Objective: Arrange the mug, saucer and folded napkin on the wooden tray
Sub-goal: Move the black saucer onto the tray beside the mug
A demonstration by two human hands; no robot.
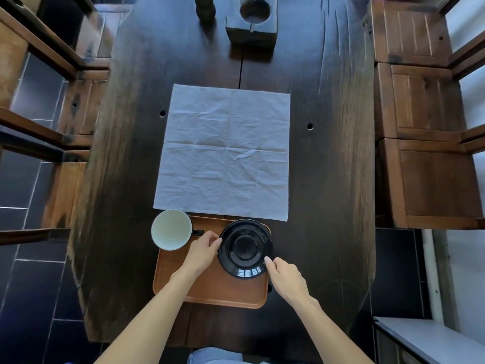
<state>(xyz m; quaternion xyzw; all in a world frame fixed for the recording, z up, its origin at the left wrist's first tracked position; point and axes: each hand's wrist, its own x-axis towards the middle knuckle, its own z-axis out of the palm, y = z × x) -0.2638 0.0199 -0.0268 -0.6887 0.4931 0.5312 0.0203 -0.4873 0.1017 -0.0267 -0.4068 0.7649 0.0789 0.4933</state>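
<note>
While both hands pinch its rim, saucer (245,249) (black) sits between them.

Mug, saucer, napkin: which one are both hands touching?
The black saucer: left hand and right hand pinch opposite rims; mug and napkin lie untouched.

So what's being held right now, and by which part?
The glossy black round saucer, by its rim: left hand fingers on its left edge, right hand fingertips on its lower right edge, over the wooden tray.
</note>
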